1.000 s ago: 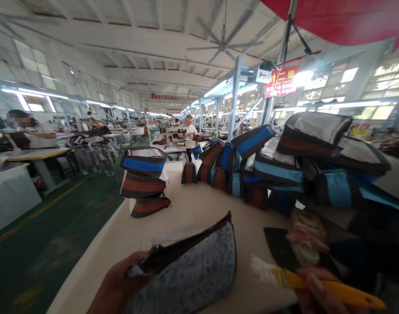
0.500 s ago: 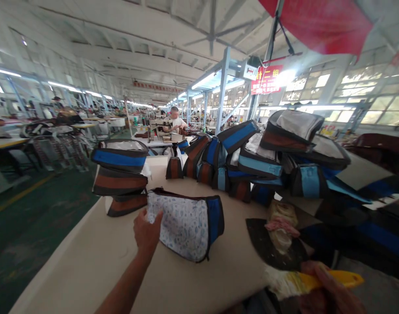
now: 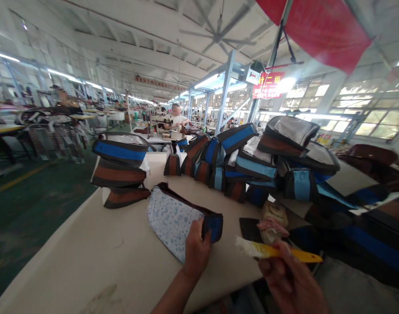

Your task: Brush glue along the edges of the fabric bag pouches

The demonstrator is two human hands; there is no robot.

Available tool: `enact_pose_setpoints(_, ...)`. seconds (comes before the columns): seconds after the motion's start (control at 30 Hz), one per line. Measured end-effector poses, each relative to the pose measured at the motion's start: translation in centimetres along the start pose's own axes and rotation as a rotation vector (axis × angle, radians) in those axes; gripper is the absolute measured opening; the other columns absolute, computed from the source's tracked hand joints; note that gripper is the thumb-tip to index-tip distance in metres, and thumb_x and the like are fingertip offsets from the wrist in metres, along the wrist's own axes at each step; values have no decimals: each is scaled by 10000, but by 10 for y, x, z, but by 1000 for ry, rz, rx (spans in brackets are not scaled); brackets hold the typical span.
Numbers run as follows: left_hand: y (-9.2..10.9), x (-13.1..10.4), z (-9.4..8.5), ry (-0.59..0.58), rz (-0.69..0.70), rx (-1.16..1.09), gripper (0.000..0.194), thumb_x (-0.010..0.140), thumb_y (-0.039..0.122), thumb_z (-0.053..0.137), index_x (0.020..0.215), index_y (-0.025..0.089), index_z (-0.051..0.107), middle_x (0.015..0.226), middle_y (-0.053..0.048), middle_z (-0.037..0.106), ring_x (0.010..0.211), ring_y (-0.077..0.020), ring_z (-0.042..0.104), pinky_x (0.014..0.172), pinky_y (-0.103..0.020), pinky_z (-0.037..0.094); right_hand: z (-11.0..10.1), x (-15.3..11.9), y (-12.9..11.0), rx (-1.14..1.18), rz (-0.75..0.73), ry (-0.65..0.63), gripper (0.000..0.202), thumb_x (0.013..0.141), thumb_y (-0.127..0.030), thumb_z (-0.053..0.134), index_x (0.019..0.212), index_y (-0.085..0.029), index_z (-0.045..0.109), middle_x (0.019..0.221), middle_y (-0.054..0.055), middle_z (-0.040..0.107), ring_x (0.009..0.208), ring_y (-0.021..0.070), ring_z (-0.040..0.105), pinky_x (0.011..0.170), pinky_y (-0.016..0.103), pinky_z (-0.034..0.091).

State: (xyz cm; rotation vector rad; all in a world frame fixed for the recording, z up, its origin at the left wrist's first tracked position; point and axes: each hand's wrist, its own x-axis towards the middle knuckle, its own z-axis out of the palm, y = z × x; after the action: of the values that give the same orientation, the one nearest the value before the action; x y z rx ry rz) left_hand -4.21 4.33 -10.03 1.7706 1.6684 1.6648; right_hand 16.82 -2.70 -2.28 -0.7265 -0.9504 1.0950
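Observation:
A bag piece [image 3: 173, 218] with a pale blue-patterned face and a dark-edged blue end lies on the beige table [image 3: 121, 248]. My left hand [image 3: 197, 248] grips its right end, thumb on the blue part and fingers at the patterned face. At the lower right, my right hand [image 3: 287, 270] holds a yellow-handled brush [image 3: 278, 251], its pale, coated bristles pointing left, a little away from the bag piece. Behind the brush stands a container [image 3: 274, 216] with a pink cloth around it, near a dark flat piece [image 3: 250, 229].
Stacked bag pieces [image 3: 119, 174] stand at the table's left edge. A large heap of blue and brown bag pieces [image 3: 255, 163] fills the back and right. Beyond are a seated person [image 3: 177, 117], another person [image 3: 64, 100] at left, and blue metal frames [image 3: 224, 93].
My left hand has moved from the bag piece's left end to its right end and closed on it. The piece has tilted and turned. My right hand and the brush have moved left and up.

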Motion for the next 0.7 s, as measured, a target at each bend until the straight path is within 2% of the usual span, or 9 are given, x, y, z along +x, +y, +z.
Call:
enact_pose_setpoints(0.07,6,2,-23,-16,1,-17,180,865,246,532,1016,199,619,909,-50,606,873,-217,597,803,-336,478,1,1,-11,32,85,-20,246,825,-422,735,894,-194,671,509,-72,452,375,64,366,636,333,586)
enact_pose_setpoints(0.1,11,1,-34,-22,3,-23,150,851,242,547,967,202,635,868,-36,600,829,-206,592,764,-318,473,3,2,-16,32,109,-24,256,800,-410,766,899,-198,661,526,-63,475,412,73,419,628,295,575)
enact_pose_setpoints(0.17,25,-2,-54,-45,1,-46,110,822,224,565,888,207,651,816,-16,585,779,-189,581,719,-291,459,11,4,-26,2,103,-39,268,776,-379,801,894,-197,643,541,-45,507,492,94,504,532,191,510)
enact_pose_setpoints(0.23,40,-6,-66,-87,-16,-94,97,796,203,572,838,209,659,793,-7,572,765,-181,575,706,-278,447,28,6,-33,-34,51,-57,283,765,-369,815,880,-196,623,546,-37,529,494,93,507,431,136,414)
enact_pose_setpoints(0.37,63,-17,-72,-148,-44,-223,109,787,194,571,839,208,665,808,-9,570,793,-184,566,725,-274,437,75,8,-32,-210,-147,-89,297,806,-431,760,841,-201,576,563,-39,561,382,75,399,323,155,295)
enact_pose_setpoints(0.47,69,-22,-73,-141,-47,-266,54,771,172,577,761,196,624,781,-4,549,755,-174,544,688,-271,415,102,14,-22,-483,-380,-173,266,867,-433,680,793,-203,569,555,-47,525,431,107,456,393,203,363)
enact_pose_setpoints(0.6,72,-24,-80,-161,-53,-274,81,764,164,572,690,194,563,746,6,513,732,-167,525,676,-276,389,107,26,-23,-853,-655,-297,255,910,-352,608,711,-204,548,554,-45,516,470,122,513,494,241,394)
enact_pose_setpoints(0.7,73,-24,-84,-188,-66,-296,82,775,172,564,697,194,563,769,1,522,762,-171,534,704,-276,401,104,26,-34,-983,-825,-239,224,909,-325,616,732,-206,549,558,-48,543,467,121,537,500,243,384)
